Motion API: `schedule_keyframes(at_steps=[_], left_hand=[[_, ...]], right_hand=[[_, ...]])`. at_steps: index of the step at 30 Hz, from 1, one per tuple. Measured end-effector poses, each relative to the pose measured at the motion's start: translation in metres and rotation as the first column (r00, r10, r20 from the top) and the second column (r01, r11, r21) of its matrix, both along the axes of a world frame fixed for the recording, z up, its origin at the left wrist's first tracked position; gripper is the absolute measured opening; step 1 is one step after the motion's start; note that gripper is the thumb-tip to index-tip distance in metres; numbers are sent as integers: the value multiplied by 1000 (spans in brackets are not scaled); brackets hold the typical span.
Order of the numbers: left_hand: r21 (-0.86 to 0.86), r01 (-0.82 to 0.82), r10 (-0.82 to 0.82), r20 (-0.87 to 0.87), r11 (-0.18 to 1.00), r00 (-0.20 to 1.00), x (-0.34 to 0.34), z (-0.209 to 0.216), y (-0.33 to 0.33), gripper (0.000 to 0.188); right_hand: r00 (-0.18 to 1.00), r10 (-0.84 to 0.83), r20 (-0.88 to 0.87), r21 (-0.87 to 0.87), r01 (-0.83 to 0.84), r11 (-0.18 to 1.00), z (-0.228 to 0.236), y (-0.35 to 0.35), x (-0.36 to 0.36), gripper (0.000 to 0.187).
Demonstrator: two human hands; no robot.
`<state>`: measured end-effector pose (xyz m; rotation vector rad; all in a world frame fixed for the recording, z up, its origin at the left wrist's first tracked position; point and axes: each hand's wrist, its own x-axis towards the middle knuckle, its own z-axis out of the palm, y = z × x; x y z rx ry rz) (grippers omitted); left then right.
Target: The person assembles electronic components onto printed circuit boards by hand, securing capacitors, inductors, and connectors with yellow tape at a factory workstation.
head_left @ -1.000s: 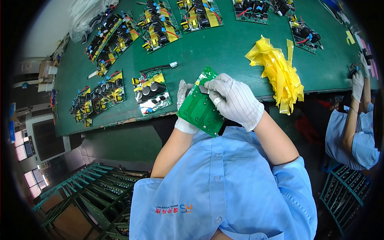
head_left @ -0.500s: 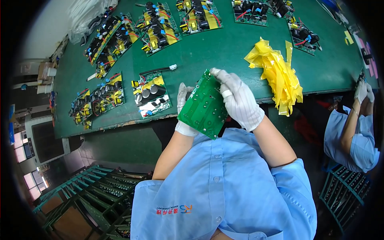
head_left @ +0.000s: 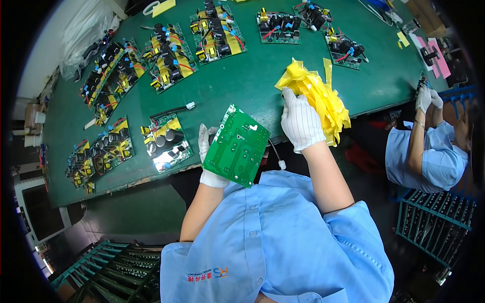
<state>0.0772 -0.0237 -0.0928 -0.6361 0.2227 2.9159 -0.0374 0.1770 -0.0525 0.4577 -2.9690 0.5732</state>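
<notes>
A green circuit board is tilted up in front of me, its soldered underside facing me. My left hand, in a white glove, grips its left side, with most fingers hidden behind it. A short dark cable with a white plug hangs from behind the board's right edge. My gloved right hand is at the left side of a heap of yellow strips. Its fingers are drawn together on the strips, and the thumb is hidden.
Several populated boards lie across the green table; a single board is near its front edge. A clear plastic bag sits at the far left. Green racks stand behind me. A co-worker works at the right.
My right hand has left the circuit board and moved right to the yellow strips. The board stays in my left hand, and its cable now shows. The whole view has shifted.
</notes>
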Motion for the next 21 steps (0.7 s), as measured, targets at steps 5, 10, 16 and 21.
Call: schedule_keyframes(at_steps=[5,10,16,21], left_hand=[[-66,37,-37,4,997,999,-2,4,1,54],[165,52,-30,-130,985,991,4,-9,-7,52],[-113,-5,1,-36,994,999,-2,-10,-1,40],[-221,24,-63,-171,975,983,-10,35,3,45]], right_hand=[[996,-27,82,142,15,990,-16,2,-9,30],[977,164,135,25,-169,985,-3,-5,16,28],[984,181,-2,-190,-178,966,-20,10,48,37],[980,200,20,-370,-179,912,-28,11,50,31]])
